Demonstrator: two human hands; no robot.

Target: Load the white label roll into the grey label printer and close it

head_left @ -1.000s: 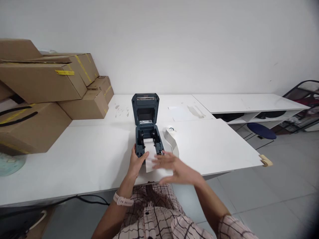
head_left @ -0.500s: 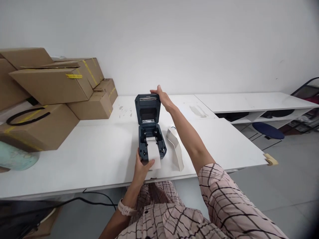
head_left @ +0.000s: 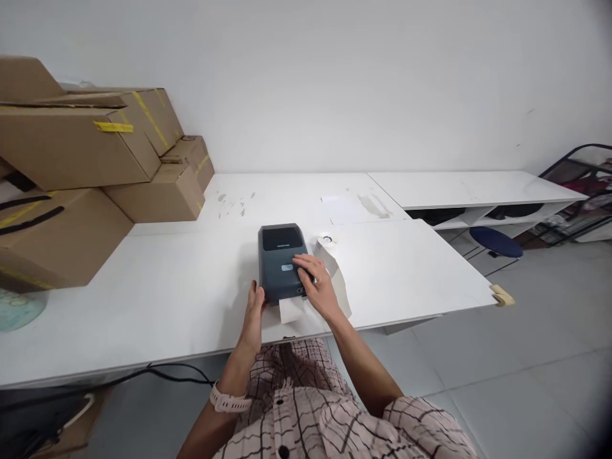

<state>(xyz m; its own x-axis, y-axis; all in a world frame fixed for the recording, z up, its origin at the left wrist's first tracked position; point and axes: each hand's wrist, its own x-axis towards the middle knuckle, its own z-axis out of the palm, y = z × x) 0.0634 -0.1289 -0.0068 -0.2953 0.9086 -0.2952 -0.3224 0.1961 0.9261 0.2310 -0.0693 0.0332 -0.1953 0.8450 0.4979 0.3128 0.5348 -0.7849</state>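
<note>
A dark blue label printer [head_left: 281,255] sits on the white table [head_left: 167,299] with its lid closed. A strip of white label paper [head_left: 291,310] sticks out of its front slot. My right hand [head_left: 318,284] lies flat on the lid's front right part, fingers spread. My left hand [head_left: 253,315] rests against the printer's front left corner, beside the paper. A white label roll [head_left: 329,252] with a loose tail lies just right of the printer, partly behind my right hand.
Stacked cardboard boxes [head_left: 86,166] fill the table's left side. A paper sheet [head_left: 340,209] lies on the far table. A low white shelf [head_left: 478,191], a blue stool [head_left: 495,242] and a black rack [head_left: 581,185] stand at the right. A black cable [head_left: 157,373] hangs under the table.
The printer lid has gone from standing open to closed. My right hand came down from the lid's top edge and now lies on the closed lid. My left hand stayed at the front.
</note>
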